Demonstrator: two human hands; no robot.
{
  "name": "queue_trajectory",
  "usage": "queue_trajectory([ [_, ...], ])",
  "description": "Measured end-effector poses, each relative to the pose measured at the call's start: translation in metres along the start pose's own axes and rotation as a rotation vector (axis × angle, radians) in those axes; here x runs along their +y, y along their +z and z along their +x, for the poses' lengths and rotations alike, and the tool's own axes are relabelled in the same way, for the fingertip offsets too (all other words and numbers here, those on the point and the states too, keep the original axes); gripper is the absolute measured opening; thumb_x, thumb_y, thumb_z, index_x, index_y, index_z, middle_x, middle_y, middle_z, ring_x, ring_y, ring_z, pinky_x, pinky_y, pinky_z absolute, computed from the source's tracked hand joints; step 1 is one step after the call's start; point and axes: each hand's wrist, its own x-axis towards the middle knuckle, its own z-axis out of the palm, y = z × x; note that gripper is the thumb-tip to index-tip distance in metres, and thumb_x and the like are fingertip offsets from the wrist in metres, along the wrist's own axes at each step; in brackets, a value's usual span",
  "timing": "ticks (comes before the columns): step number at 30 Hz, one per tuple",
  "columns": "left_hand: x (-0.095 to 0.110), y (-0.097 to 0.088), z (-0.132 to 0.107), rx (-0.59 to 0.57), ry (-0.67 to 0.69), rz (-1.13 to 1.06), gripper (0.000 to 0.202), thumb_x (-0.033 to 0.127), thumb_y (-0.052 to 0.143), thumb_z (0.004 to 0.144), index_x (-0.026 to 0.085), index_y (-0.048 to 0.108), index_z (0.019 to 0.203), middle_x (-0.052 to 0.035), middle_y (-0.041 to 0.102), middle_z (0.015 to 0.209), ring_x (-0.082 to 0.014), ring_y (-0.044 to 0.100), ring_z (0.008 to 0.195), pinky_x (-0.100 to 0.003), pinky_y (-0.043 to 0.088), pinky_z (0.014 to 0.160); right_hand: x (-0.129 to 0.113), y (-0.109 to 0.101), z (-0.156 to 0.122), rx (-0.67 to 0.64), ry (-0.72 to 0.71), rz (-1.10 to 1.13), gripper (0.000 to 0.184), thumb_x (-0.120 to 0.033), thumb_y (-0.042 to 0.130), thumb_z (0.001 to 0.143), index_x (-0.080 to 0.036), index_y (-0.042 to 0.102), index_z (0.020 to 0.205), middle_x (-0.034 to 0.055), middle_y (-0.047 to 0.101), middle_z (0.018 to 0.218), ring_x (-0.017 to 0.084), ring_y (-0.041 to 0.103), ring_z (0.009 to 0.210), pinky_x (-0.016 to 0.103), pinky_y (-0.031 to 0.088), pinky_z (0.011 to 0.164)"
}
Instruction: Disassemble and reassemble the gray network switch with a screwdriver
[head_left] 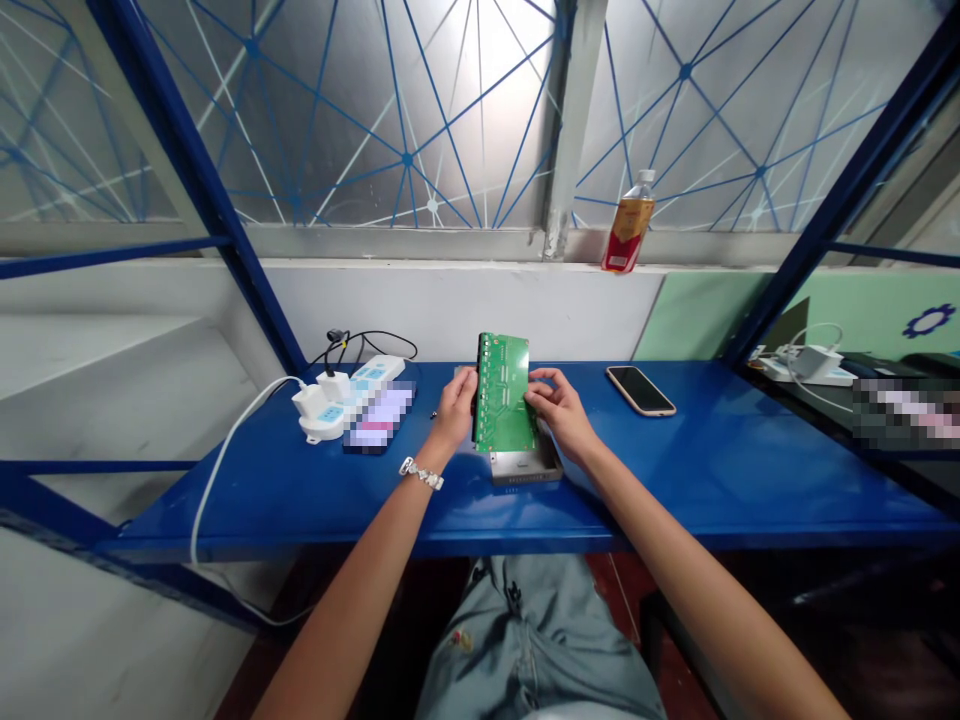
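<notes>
A green circuit board (507, 395) is held up between my two hands, tilted so its soldered face shows. My left hand (455, 405) grips its left edge, where a dark row of parts runs along the side. On the board's right edge, my right hand (561, 408) is closed with thumb and fingers at the rim. Beneath the board, a grey metal case (525, 466) rests on the blue table (465, 515); the board hides much of it. A small dark piece (433, 414) lies just left of my left hand, too small to name.
To the left are a white power strip (352, 398) with plugs and a phone with a blurred screen (380, 416). Another phone (640, 390) lies at right. A drink bottle (630, 222) stands on the window ledge. Blue frame posts (217, 200) rise at both sides.
</notes>
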Motion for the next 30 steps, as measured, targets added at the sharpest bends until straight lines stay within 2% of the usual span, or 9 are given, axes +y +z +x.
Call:
queue_trajectory([
  [4, -0.006, 0.000, 0.001, 0.069, 0.040, 0.150, 0.047, 0.059, 0.042, 0.102, 0.018, 0.065, 0.092, -0.0064, 0.068, 0.091, -0.0186, 0.061, 0.084, -0.030, 0.050, 0.078, -0.003, -0.002, -0.002, -0.043, 0.042, 0.048, 0.040, -0.032, 0.083, 0.069, -0.025, 0.065, 0.104, -0.0020, 0.071, 0.084, 0.014, 0.058, 0.068, 0.027, 0.044, 0.064],
  [7, -0.012, -0.001, 0.001, 0.076, 0.024, 0.300, 0.039, 0.047, 0.038, 0.105, 0.019, 0.062, 0.094, -0.0065, 0.068, 0.090, -0.0193, 0.063, 0.084, -0.031, 0.050, 0.079, -0.005, -0.002, -0.005, -0.147, 0.033, 0.067, 0.047, -0.031, 0.082, 0.070, -0.027, 0.068, 0.115, 0.0029, 0.073, 0.104, 0.017, 0.064, 0.083, 0.028, 0.049, 0.069],
  [11, -0.015, 0.001, -0.002, 0.050, 0.012, 0.479, 0.027, 0.031, 0.038, 0.105, 0.020, 0.061, 0.097, -0.0071, 0.070, 0.090, -0.0207, 0.065, 0.082, -0.031, 0.048, 0.076, -0.004, 0.002, -0.010, -0.309, -0.009, -0.005, 0.064, -0.030, 0.085, 0.070, -0.032, 0.065, 0.130, 0.0052, 0.063, 0.132, 0.020, 0.064, 0.095, 0.032, 0.053, 0.075],
  [18, -0.017, 0.009, -0.006, 0.052, -0.012, 0.481, 0.027, 0.024, 0.036, 0.104, 0.020, 0.062, 0.104, -0.0097, 0.074, 0.097, -0.0224, 0.070, 0.089, -0.033, 0.051, 0.080, -0.001, 0.003, -0.013, -0.472, -0.112, -0.177, 0.086, -0.027, 0.080, 0.073, -0.037, 0.047, 0.152, 0.0067, 0.043, 0.148, 0.020, 0.059, 0.102, 0.031, 0.054, 0.078],
  [22, -0.019, 0.010, -0.005, 0.050, -0.012, 0.515, 0.026, 0.024, 0.037, 0.104, 0.019, 0.063, 0.106, -0.0101, 0.074, 0.097, -0.0228, 0.071, 0.089, -0.032, 0.052, 0.079, 0.000, 0.000, -0.011, -0.553, -0.114, -0.113, 0.084, -0.030, 0.067, 0.069, -0.036, 0.049, 0.151, 0.0062, 0.041, 0.150, 0.023, 0.057, 0.103, 0.031, 0.054, 0.070],
  [24, -0.019, 0.010, -0.006, 0.054, -0.010, 0.511, 0.025, 0.023, 0.038, 0.103, 0.019, 0.063, 0.106, -0.0100, 0.074, 0.097, -0.0227, 0.070, 0.088, -0.032, 0.052, 0.079, 0.000, 0.001, -0.011, -0.553, -0.111, -0.074, 0.082, -0.031, 0.064, 0.066, -0.035, 0.054, 0.148, 0.0061, 0.043, 0.149, 0.024, 0.057, 0.101, 0.030, 0.054, 0.067],
  [26, -0.018, 0.010, -0.006, 0.066, -0.005, 0.490, 0.024, 0.023, 0.041, 0.102, 0.020, 0.064, 0.105, -0.0095, 0.074, 0.096, -0.0227, 0.070, 0.088, -0.032, 0.051, 0.079, 0.000, 0.004, -0.012, -0.494, -0.106, -0.075, 0.078, -0.031, 0.066, 0.068, -0.035, 0.057, 0.145, 0.0059, 0.047, 0.146, 0.022, 0.059, 0.098, 0.030, 0.054, 0.065],
  [30, -0.016, 0.008, -0.005, 0.103, -0.009, 0.462, 0.019, 0.021, 0.046, 0.099, 0.020, 0.066, 0.098, -0.0077, 0.073, 0.087, -0.0223, 0.068, 0.080, -0.032, 0.050, 0.073, -0.001, 0.009, -0.013, -0.236, -0.024, -0.140, 0.062, -0.034, 0.079, 0.073, -0.032, 0.066, 0.134, 0.0053, 0.065, 0.126, 0.018, 0.064, 0.082, 0.030, 0.055, 0.063],
])
